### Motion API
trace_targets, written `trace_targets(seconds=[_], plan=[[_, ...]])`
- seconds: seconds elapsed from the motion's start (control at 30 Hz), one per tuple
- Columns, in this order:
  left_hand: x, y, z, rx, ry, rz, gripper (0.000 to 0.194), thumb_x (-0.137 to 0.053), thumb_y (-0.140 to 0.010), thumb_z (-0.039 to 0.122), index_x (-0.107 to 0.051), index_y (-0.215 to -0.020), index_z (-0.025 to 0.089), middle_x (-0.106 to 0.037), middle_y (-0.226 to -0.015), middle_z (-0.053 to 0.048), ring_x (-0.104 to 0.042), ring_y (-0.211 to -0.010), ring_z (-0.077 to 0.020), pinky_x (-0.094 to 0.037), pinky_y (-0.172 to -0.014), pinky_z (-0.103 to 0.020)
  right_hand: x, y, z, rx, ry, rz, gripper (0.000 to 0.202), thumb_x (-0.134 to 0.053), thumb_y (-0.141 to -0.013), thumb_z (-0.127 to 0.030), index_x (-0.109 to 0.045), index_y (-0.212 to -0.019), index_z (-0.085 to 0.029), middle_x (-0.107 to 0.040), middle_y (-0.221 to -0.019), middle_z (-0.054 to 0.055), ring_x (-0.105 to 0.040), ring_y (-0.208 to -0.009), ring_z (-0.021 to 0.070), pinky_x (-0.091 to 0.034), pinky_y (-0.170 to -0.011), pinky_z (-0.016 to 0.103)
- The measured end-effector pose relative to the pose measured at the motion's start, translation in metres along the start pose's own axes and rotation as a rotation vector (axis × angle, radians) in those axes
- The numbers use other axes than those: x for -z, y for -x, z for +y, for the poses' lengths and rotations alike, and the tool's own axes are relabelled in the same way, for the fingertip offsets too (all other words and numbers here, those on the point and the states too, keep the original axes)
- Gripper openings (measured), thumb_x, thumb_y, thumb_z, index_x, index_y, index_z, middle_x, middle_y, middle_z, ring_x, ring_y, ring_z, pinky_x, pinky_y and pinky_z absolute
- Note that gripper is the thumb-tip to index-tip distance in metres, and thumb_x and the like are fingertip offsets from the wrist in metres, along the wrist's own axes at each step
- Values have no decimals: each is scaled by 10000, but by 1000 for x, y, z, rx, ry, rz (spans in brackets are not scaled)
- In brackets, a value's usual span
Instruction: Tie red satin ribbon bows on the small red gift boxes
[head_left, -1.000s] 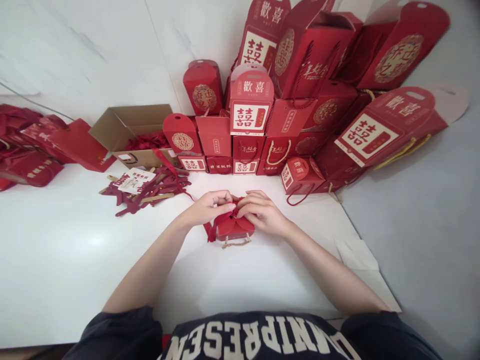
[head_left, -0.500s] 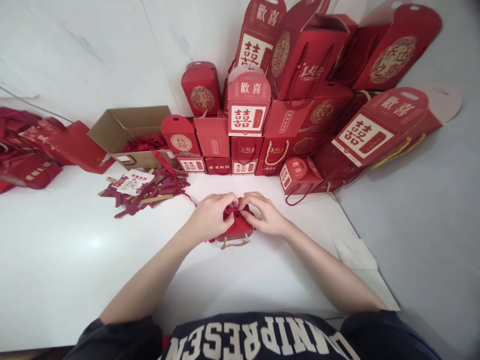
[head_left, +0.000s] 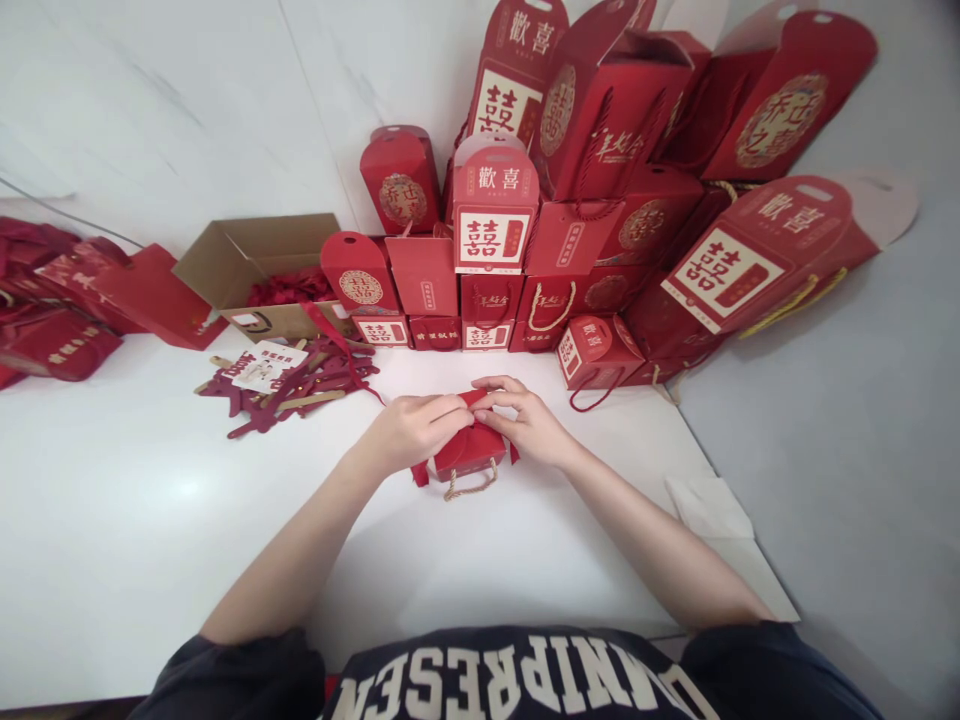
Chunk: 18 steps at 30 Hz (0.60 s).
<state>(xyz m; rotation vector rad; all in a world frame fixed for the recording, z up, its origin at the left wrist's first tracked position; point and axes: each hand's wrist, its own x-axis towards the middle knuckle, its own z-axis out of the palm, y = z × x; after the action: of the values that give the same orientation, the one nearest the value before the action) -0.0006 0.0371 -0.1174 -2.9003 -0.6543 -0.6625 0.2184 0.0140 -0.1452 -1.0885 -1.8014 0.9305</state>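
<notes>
A small red gift box point(head_left: 471, 456) with a twisted beige cord handle point(head_left: 472, 490) sits on the white table in front of me. Red ribbon point(head_left: 421, 474) hangs at its left side, and another bit shows on the right. My left hand point(head_left: 425, 430) is closed over the box's top left, its fingers pinched on the ribbon near the middle. From the right, my right hand point(head_left: 523, 420) pinches at the same spot, thumb and fingertips on the ribbon. The fingers hide most of the ribbon on top.
Behind stand stacked red gift boxes point(head_left: 491, 235), with a small box point(head_left: 598, 352) at their front right. An open cardboard box point(head_left: 285, 322) of red ribbon, a pile of dark red pieces point(head_left: 300, 390) and red bags point(head_left: 79, 345) are on the left. White paper point(head_left: 709, 507) lies right.
My left hand has flattened, its fingers now stretched over the top of the box. The ribbon ends hang lower at both sides, and more of the box's front shows.
</notes>
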Motion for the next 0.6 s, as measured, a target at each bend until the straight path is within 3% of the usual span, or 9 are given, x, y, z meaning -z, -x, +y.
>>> trace_targets(seconds=[0.1,0.27,0.37,0.47,0.53,0.6], plan=[[2,-3,3,71,112,-13,227,-476,-901,183,-638,-1049,242,-685,-999,-35,-646,-855,-149,-486,-727,-260,4,0,-2,-20,-33,-34,137,-597,-872,-308,-718,-893,-248,-591,-1239,58,-521,-1196,206,-361,-1070,423],[17,-16,7,446,436,-132,192,-599,-821,284,-647,-987,201,-682,-906,-34,-625,-831,-166,-486,-761,-268,13,1,-10,67,62,-110,134,-687,-800,-342,-722,-901,-261,-549,-1318,59,-479,-1253,233,-346,-1078,445],[32,-13,-3,612,662,-311,206,-638,-788,365,-656,-885,185,-655,-715,9,-577,-635,-123,-442,-596,-214,23,1,-16,91,75,-113,69,-671,-813,-298,-714,-823,-245,-612,-1230,57,-544,-1169,218,-388,-1036,421],[53,-3,-22,664,705,-567,307,-701,-704,461,-672,-812,176,-601,-588,29,-522,-528,-106,-346,-483,-200,44,0,-22,44,3,-161,118,-627,-842,-294,-668,-772,-208,-651,-1132,61,-601,-1063,199,-414,-998,399],[66,3,-33,697,742,-762,357,-709,-684,464,-700,-909,187,-630,-596,21,-558,-533,-117,-347,-482,-199,61,0,-23,-48,-70,-246,166,-614,-848,-325,-633,-762,-184,-671,-1064,74,-622,-1007,203,-439,-950,389],[74,6,-39,735,743,-860,442,-701,-682,485,-693,-1027,208,-683,-672,1,-607,-588,-134,-376,-518,-197,72,0,-23,-197,-199,-392,222,-586,-865,-378,-602,-796,-168,-700,-948,82,-654,-908,201,-476,-860,362]])
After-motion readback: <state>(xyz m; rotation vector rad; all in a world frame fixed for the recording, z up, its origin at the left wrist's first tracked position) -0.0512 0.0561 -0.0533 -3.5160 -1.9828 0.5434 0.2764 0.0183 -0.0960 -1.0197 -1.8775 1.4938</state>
